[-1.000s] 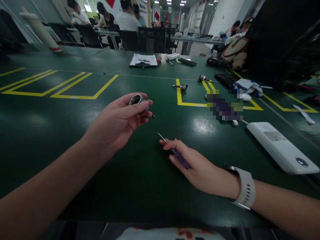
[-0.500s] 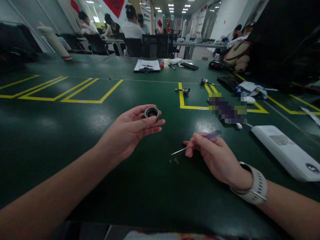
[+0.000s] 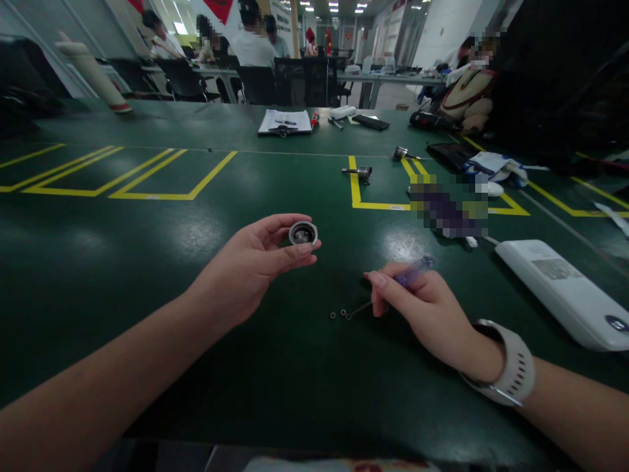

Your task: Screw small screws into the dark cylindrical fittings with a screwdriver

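Between the thumb and fingers of my left hand [image 3: 260, 259] is a round metal cup-shaped part [image 3: 303, 234], its hollow side turned toward me. My right hand [image 3: 417, 298] grips a screwdriver with a clear purple handle [image 3: 414, 270]. The thin shaft slants down and left to the table, its tip at one of several small metal rings [image 3: 343, 313]; whether it sits inside the ring or just touches it, I cannot tell. The rings lie close together on the green table [image 3: 275, 393], below and right of my left hand.
Two metal parts with shafts [image 3: 361, 172] lie by the yellow tape lines. A white power bank [image 3: 560, 288] with a cable is at the right, near a blurred purple object [image 3: 447, 210]. Farther back are a clipboard [image 3: 285, 122], a cloth [image 3: 496, 169] and a leaning bottle [image 3: 95, 75].
The screwdriver tip has come down and right onto the rings, its shaft now steeper. My left hand has tilted the metal cup so that more of its inside shows. The view has shifted slightly.
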Demonstrator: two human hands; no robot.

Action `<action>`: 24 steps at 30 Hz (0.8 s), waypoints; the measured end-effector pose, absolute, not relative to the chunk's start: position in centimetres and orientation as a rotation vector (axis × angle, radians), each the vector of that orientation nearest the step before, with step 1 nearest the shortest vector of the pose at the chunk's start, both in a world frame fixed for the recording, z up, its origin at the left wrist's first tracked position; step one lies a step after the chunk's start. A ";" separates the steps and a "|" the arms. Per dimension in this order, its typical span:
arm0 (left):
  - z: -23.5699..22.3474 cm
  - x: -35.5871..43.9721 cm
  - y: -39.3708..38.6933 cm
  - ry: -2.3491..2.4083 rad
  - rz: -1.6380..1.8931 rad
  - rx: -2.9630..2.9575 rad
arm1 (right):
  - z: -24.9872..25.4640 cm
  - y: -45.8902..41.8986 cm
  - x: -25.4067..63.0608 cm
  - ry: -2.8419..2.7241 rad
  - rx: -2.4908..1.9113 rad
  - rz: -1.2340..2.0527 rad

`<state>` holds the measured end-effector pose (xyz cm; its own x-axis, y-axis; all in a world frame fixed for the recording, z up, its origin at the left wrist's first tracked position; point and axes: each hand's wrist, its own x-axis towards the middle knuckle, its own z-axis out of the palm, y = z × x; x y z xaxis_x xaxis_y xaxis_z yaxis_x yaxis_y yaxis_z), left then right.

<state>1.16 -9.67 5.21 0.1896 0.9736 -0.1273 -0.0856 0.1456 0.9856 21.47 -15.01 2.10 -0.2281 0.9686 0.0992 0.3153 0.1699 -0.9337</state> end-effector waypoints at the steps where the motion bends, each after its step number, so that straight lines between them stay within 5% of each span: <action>1: 5.2 1.2 -9.7 1.075 1.024 1.128 | 2.4 -15.3 21.3 -1.759 -1.211 0.995; 7: 4.9 1.3 -9.9 1.100 0.961 1.131 | 2.8 -16.8 21.0 -2.046 -0.978 0.649; 24: 4.7 2.3 -12.0 1.056 0.862 1.145 | 2.3 -17.0 21.1 -2.036 -0.759 0.382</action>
<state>2.33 -11.95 4.75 0.2916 0.9345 -0.2040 -0.0128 0.2171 0.9761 21.08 -17.02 2.32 -0.4049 0.6454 0.6477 0.3668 0.7635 -0.5314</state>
